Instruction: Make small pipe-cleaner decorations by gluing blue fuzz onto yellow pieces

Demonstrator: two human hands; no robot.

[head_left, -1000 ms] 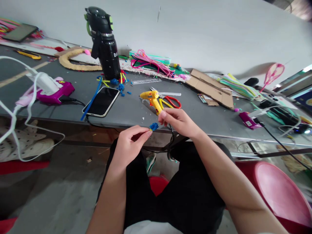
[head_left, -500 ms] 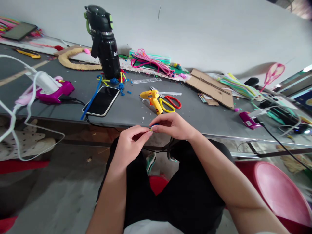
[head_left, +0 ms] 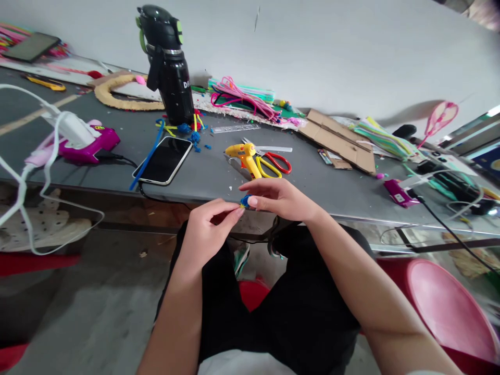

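Note:
A small blue and yellow pipe-cleaner piece [head_left: 245, 200] is held above my lap, just off the table's front edge. My left hand [head_left: 213, 224] pinches its yellow lower end between thumb and forefinger. Close on its right side, my right hand [head_left: 283, 199] has its thumb at the blue part, while the fingers are lifted apart over it. Beyond the hands lie a yellow glue gun [head_left: 244, 157] and scissors [head_left: 271, 164] with one red and one yellow handle. To the left, a blue pipe cleaner [head_left: 147, 156] rests across a phone [head_left: 167, 160].
A black bottle [head_left: 172, 78] stands behind the phone, beside blue, red and yellow scraps. Purple power adapters [head_left: 91, 146] with cables sit at both sides. Pipe-cleaner bundles [head_left: 246, 96] and cardboard [head_left: 338, 140] line the wall. A red stool [head_left: 449, 307] is at my right.
My right fingers have lifted and spread away from the pinch, so more of the blue part shows. My left hand keeps its pinch in nearly the same place.

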